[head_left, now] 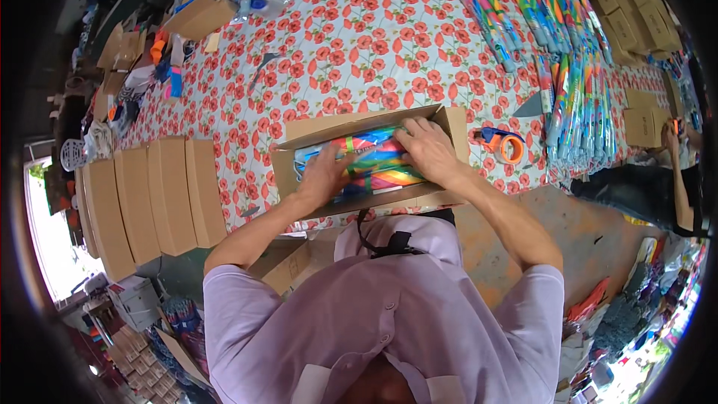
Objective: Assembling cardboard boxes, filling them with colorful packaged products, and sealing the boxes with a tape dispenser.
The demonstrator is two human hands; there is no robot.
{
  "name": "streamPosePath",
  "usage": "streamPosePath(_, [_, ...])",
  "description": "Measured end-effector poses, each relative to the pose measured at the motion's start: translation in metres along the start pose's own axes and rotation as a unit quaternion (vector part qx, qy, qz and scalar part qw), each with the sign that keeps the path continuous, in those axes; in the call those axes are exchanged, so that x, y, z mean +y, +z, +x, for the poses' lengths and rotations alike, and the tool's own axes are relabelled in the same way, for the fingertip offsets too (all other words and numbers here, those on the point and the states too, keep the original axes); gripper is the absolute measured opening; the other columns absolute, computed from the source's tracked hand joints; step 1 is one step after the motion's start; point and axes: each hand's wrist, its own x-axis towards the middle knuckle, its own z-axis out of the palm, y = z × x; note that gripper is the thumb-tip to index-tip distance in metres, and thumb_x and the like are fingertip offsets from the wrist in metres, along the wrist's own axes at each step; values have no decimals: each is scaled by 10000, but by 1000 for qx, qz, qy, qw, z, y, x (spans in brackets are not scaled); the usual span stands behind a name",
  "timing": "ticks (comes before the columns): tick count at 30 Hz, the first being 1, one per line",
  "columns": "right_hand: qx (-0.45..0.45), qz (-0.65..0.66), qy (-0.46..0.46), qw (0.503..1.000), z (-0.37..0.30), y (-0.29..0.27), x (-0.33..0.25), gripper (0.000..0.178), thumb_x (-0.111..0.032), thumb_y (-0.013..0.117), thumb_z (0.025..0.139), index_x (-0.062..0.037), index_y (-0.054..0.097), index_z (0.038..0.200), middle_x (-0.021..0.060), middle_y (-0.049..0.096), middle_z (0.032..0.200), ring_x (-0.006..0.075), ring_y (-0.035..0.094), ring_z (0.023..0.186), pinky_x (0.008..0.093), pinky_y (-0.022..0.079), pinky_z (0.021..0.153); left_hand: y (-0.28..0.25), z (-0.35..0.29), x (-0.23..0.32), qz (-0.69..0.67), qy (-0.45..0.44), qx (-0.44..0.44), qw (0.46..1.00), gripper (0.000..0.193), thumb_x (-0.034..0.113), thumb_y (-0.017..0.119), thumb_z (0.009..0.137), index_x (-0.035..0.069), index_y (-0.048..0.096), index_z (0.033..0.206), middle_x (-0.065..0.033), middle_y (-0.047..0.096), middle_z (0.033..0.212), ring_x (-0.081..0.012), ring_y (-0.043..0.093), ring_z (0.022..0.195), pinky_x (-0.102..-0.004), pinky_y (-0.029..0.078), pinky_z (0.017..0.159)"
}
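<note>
Directly in front of me an open cardboard box [374, 200] stands at the table's near edge, its flaps folded outward. Rainbow-coloured folded umbrellas [378, 161] in clear plastic sleeves lie lengthwise inside it. Over the left part of the umbrellas rests my left hand [323, 178], fingers extended across the top and not wrapped round anything. My right hand [428, 148] lies palm down on their right end, fingers spread, close to the box's far right corner. Just right of the box is an orange and blue tape dispenser [505, 147].
Many sleeved rainbow umbrellas [580, 108] are heaped on the right of the flowered tablecloth [336, 45]. Several closed long cartons [161, 198] line the left. More brown boxes [636, 7] are stacked far right. Another person's hand [671, 133] is by a carton at the right edge.
</note>
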Motion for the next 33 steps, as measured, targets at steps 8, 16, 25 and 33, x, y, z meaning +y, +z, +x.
streamPosePath(8, [-177,-22,57,982,18,20,21,322,-235,707,846,-76,661,1122,163,652,1123,361,676,1008,472,561,798,-4,23,-8,-68,-95,-16,993,348,131,606,886,135,588,1233,-126,658,1101,-330,679,1021,-467,566,754])
streamPosePath(16, [-190,-110,62,974,30,38,9,222,-103,574,899,-69,717,1066,172,678,1074,323,724,945,447,586,765,7,6,-8,-79,-50,38,995,263,174,606,892,114,614,1148,-143,672,1050,-343,703,891,-490,569,693])
streamPosePath(25, [-206,-77,38,975,29,66,25,153,-165,632,859,-94,754,917,172,710,941,315,735,856,463,599,684,29,28,-21,-51,-90,-75,992,202,227,650,865,105,662,1025,-122,671,1013,-316,705,850,-475,564,652])
streamPosePath(33, [-211,-35,45,976,25,70,31,140,-181,667,844,-109,742,939,126,704,964,284,721,901,427,597,715,23,31,-4,42,-26,-33,998,166,106,611,843,76,577,1002,-154,627,1000,-323,656,910,-474,531,682])
